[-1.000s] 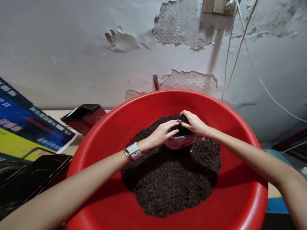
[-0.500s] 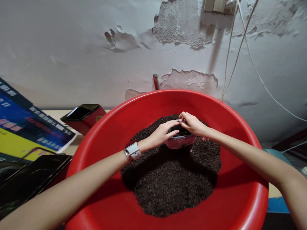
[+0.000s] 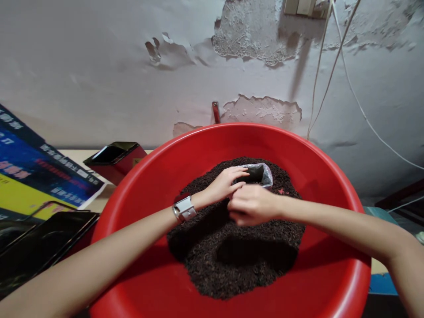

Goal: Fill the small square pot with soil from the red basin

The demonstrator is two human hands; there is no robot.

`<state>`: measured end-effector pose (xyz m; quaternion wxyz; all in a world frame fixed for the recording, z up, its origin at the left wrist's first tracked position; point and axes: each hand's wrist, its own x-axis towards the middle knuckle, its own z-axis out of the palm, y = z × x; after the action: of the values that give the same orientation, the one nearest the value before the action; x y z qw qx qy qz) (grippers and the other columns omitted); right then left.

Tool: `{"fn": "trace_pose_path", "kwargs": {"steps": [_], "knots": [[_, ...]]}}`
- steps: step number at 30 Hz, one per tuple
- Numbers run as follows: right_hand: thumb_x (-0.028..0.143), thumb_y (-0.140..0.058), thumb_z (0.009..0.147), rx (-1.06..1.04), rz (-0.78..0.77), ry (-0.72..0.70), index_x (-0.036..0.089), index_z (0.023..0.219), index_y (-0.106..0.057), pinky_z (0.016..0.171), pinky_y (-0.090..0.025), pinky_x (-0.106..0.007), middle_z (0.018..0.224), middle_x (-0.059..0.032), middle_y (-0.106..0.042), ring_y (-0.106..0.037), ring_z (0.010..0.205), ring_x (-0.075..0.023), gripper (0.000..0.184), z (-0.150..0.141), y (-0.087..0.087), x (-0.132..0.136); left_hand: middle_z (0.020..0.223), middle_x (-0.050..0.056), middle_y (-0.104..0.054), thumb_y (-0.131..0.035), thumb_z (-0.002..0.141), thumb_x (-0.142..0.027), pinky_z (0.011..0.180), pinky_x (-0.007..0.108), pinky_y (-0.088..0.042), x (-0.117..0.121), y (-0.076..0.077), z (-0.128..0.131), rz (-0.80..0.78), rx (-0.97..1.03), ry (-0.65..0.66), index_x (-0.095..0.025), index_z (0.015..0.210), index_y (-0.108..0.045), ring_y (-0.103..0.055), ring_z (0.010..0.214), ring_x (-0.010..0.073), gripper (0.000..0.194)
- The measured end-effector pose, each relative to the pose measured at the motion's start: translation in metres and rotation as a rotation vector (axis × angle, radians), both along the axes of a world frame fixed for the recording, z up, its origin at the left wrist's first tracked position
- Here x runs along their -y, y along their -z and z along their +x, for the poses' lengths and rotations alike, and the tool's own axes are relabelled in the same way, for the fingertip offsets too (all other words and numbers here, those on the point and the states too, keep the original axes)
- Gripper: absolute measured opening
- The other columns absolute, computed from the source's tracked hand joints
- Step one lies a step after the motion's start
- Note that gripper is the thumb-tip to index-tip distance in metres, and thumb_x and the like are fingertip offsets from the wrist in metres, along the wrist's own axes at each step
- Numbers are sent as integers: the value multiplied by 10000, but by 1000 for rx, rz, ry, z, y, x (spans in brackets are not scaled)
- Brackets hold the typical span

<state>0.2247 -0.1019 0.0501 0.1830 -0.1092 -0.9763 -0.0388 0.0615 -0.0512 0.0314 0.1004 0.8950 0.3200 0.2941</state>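
Note:
A big red basin (image 3: 318,282) holds a heap of dark loose tea leaves (image 3: 232,260). On top of the heap sits a small clear plastic bag (image 3: 261,173), its mouth open and dark leaves inside. My left hand (image 3: 225,184), with a white watch (image 3: 184,208) on the wrist, grips the bag's near edge. My right hand (image 3: 251,205) hovers just in front of the bag, fingers curled together; whether leaves are in it is hidden.
A red tin with a black inside (image 3: 115,160) stands left of the basin. A black tray (image 3: 43,247) lies at the lower left, next to a blue and yellow poster (image 3: 36,176). White cables (image 3: 334,62) hang down the peeling wall.
My right hand has left the bag's far rim and come back toward me, in front of the bag. The bag's open mouth now shows. My left hand stays put.

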Motion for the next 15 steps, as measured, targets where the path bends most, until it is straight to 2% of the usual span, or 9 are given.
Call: {"fn": "trace_pose_path", "kwargs": {"steps": [2, 4, 6, 8, 11, 15], "knots": [[426, -402, 837, 203, -114, -131, 178, 986, -536, 657, -426, -302, 833, -71, -580, -537, 730, -171, 318, -7, 19, 21, 1236, 99, -545, -521, 824, -237, 1009, 416, -356, 0, 1, -1, 24, -31, -8, -171, 1045, -616, -469, 1168, 210, 249], [566, -491, 742, 399, -264, -189, 167, 1207, -434, 686, -449, -351, 1036, -133, -555, -544, 896, -239, 616, -10, 40, 35, 1227, 95, -551, -515, 830, -234, 1004, 421, -360, 0, 0, -1, 27, -52, -8, -176, 1026, -625, -471, 1166, 207, 232], [640, -580, 607, 570, -401, -181, 179, 1354, -260, 767, -436, -475, 1284, -212, -397, -423, 1132, -358, 934, -8, 57, 40, 1217, 94, -559, -511, 834, -234, 998, 417, -369, 2, -2, 0, 22, -58, -3, -173, 1019, -628, -475, 1162, 204, 227], [644, -645, 506, 694, -499, -134, 210, 1409, -104, 820, -364, -604, 1427, -241, -151, -208, 1269, -433, 1138, -4, 71, 39, 1207, 96, -566, -512, 834, -231, 997, 412, -372, 3, -3, 1, 20, -58, 2, -166, 1013, -631, -476, 1159, 205, 225], [595, -710, 435, 782, -564, -64, 238, 1417, 20, 855, -263, -688, 1460, -216, 76, -3, 1314, -432, 1275, 0, 85, 34, 1201, 100, -568, -512, 831, -202, 998, 403, -373, 4, -4, 2, 27, -69, 10, -158, 1006, -635, -473, 1160, 203, 218], [539, -748, 398, 799, -604, 21, 211, 1416, 46, 862, -215, -712, 1446, -230, 132, 61, 1312, -429, 1332, -1, 95, 32, 1180, 96, -581, -522, 823, -179, 996, 398, -376, 2, -2, 4, 51, -74, 20, -161, 989, -638, -488, 1142, 194, 203]]}}
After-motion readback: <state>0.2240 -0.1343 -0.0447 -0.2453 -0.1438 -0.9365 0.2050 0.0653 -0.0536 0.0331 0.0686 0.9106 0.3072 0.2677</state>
